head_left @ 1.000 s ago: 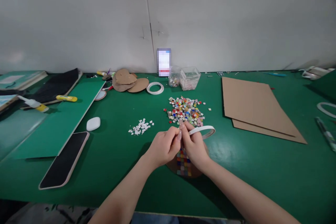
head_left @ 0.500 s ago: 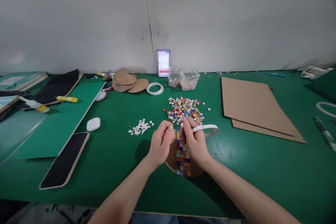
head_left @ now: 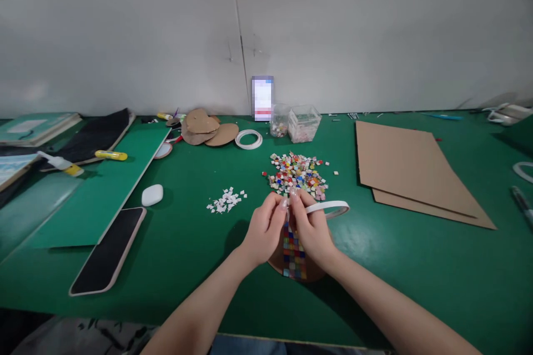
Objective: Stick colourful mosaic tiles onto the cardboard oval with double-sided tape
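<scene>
The two hands have come together again near the lower middle of the frame; half a second ago a gap stood between them, and one second ago they met in much the same way. The left hand is curled, with its thumb and index fingertip pressed together; if some small piece is between them, I cannot tell, because it is too small and partly covered. The right hand makes also a pinch, its fingertips just beside those of the left, and it carries a narrow white ring, like a roll of thin tape, which sticks out to the right; whether a finger goes through this ring, I cannot tell.

Below the hands, in the lower middle of the frame, lies the round brown cardboard disc, with a strip of small glossy tiles in many colours on it; the gap let more of this strip be seen, and now the hands cover its upper end. In my judgement, the change means that the work is at the fingertips and not on the disc; just above the hands is the loose heap of coloured square tiles, and to its left are small white scraps.
</scene>
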Demonstrator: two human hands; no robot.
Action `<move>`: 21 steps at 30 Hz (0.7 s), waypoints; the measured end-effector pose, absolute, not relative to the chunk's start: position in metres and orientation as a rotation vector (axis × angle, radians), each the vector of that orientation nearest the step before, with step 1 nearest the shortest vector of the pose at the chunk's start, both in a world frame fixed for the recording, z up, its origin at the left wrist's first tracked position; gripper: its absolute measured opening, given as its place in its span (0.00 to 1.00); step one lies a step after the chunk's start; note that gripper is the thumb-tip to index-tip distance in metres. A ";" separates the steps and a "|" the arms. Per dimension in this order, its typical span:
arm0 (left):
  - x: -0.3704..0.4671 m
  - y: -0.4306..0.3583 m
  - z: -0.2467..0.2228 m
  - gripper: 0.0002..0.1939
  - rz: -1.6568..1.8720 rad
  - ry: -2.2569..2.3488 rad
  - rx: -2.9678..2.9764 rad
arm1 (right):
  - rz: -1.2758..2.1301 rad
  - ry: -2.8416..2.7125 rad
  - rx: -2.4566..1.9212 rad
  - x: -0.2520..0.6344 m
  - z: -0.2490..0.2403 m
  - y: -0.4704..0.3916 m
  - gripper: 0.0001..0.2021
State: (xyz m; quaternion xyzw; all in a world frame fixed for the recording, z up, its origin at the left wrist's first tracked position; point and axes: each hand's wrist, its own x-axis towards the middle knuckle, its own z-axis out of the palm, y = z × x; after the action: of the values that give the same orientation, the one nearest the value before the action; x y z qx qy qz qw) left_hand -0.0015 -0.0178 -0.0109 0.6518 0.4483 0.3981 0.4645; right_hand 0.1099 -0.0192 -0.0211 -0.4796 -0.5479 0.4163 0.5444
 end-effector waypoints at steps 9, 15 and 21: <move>-0.001 -0.017 -0.012 0.12 1.019 1.116 1.540 | 0.938 -1.378 -1.155 0.111 -0.024 -0.020 0.12; -0.001 -0.016 -0.012 0.10 0.985 1.185 1.673 | 0.959 -1.386 -1.194 0.110 -0.024 -0.021 0.12; -0.004 -0.015 -0.016 0.06 0.851 1.367 1.965 | 0.986 -1.399 -1.251 0.110 -0.020 -0.023 0.11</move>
State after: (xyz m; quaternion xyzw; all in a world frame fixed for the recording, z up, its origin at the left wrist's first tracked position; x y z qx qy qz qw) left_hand -0.0038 -0.0145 -0.0159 0.7387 0.5140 0.3201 0.2961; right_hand 0.1099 -0.0225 -0.0201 -0.5149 -0.5756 0.4057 0.4888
